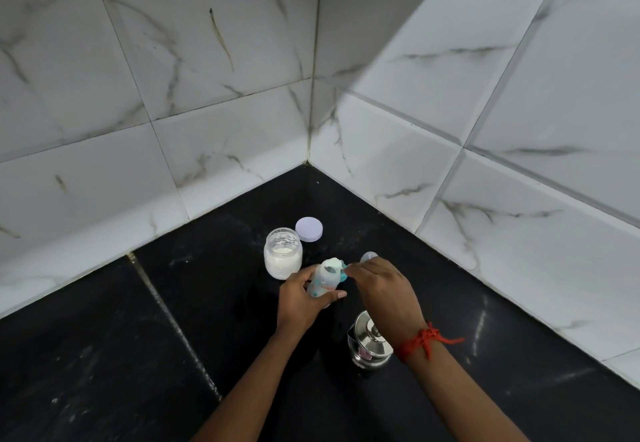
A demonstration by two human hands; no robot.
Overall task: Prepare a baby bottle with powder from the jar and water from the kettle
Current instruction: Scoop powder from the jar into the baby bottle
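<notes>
My left hand [300, 298] grips a clear baby bottle [323, 279] with coloured prints, tilted, its open mouth facing up. My right hand [379, 289] holds a small teal scoop [341, 268] heaped with white powder right at the bottle's mouth. An open glass jar [283, 253] about half full of white powder stands just left of the bottle. Its pale lilac lid [309, 229] lies flat behind it. The steel kettle [369, 341] with a knobbed lid stands under my right wrist, partly hidden by it.
A clear dome-shaped cap [367, 256] peeks out behind my right hand. Everything sits on a black stone counter [138, 355] in a corner of white marble-patterned tiled walls [207, 112]. A red thread is tied round my right wrist.
</notes>
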